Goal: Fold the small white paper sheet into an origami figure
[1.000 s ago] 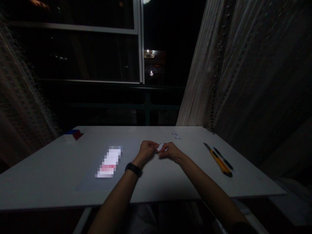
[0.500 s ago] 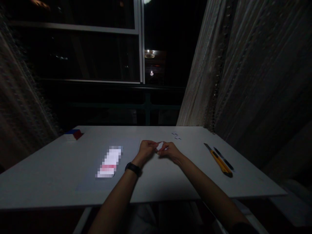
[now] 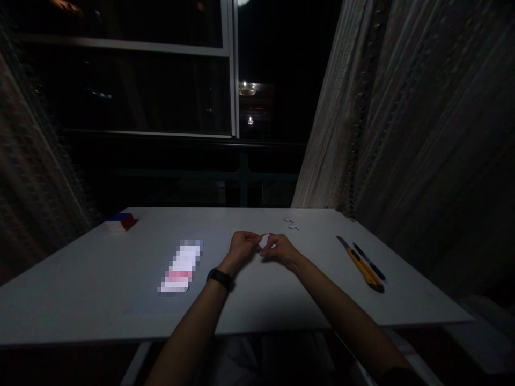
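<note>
A small white piece of paper is pinched between both hands, above the middle of the white table. My left hand, with a dark band on its wrist, grips the left side of the paper with closed fingers. From the right, my right hand holds the other side between thumb and fingers. The fingers cover part of the paper. Just beyond my right hand, a few small white paper pieces with dark marks lie on the table.
At the right lie a yellow utility knife, blade out, and a dark pen. On the left, a bright blurred-out phone-like screen rests on a pale sheet. A red, blue and white cube stands at the far left.
Fingers of my right hand have shifted very slightly at the paper. Both hands stay in the same place, and the things on the table have not moved.
</note>
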`<act>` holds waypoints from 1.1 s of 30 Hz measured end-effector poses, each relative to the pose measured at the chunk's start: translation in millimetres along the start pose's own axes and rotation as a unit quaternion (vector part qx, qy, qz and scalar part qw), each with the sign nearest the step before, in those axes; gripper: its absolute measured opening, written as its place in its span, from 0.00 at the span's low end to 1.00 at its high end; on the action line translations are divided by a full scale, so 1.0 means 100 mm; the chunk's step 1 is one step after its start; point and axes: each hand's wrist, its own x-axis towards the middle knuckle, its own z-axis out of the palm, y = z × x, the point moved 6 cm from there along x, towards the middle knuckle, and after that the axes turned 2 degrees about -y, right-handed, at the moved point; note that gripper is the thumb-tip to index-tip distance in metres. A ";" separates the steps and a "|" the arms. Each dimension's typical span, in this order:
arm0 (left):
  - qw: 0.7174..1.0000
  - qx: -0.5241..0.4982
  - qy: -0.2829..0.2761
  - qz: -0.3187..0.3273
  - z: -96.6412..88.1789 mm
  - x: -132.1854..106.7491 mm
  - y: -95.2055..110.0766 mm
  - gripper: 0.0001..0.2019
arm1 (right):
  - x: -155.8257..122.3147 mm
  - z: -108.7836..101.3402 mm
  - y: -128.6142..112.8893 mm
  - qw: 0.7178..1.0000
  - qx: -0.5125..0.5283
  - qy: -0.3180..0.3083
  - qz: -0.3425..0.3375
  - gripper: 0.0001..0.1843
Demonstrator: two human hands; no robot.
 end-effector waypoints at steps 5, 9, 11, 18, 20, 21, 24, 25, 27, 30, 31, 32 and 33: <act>1.000 -0.002 0.006 0.008 -0.02 0.01 -0.02 0.06 | 0.01 -0.04 0.02 1.000 0.011 0.015 -0.006 0.14; 1.000 -0.002 0.015 0.006 -0.03 0.01 0.00 0.07 | 0.02 -0.06 0.05 0.999 0.027 0.014 0.022 0.14; 1.000 0.000 0.016 0.007 -0.03 0.01 0.01 0.07 | 0.01 -0.05 0.04 0.999 0.027 0.008 0.026 0.13; 1.000 0.014 0.006 0.001 -0.03 0.03 -0.03 0.07 | 0.00 -0.04 -0.08 0.998 -0.054 -0.004 -0.022 0.13; 1.000 0.011 -0.003 0.002 -0.03 0.04 -0.03 0.07 | 0.00 -0.05 -0.11 0.996 -0.078 -0.005 -0.039 0.13; 1.000 0.012 -0.004 0.002 -0.03 0.04 -0.03 0.07 | 0.00 -0.05 -0.12 0.996 -0.084 -0.004 -0.040 0.13; 1.000 0.018 -0.001 0.005 -0.03 0.04 -0.02 0.06 | 0.01 -0.07 -0.08 0.998 -0.065 -0.007 -0.019 0.11; 1.000 0.018 -0.003 0.008 -0.03 0.04 -0.02 0.07 | 0.01 -0.07 -0.06 0.999 -0.052 -0.011 -0.011 0.11; 1.000 0.018 -0.012 0.015 -0.02 0.04 -0.01 0.08 | 0.01 -0.07 -0.03 1.000 -0.024 -0.019 0.006 0.11; 0.999 0.030 -0.009 0.019 -0.02 0.04 -0.02 0.08 | 0.01 -0.08 0.00 1.000 -0.009 -0.016 0.022 0.11; 0.999 0.036 -0.004 0.019 -0.02 0.05 -0.03 0.08 | 0.01 -0.09 0.00 1.000 -0.008 -0.012 0.024 0.11; 0.999 0.043 0.001 0.018 -0.03 0.05 -0.03 0.08 | 0.01 -0.09 0.00 1.000 -0.008 -0.009 0.023 0.11; 0.999 0.049 0.005 0.018 -0.04 0.05 -0.04 0.07 | 0.01 -0.10 0.01 1.000 -0.008 -0.005 0.022 0.11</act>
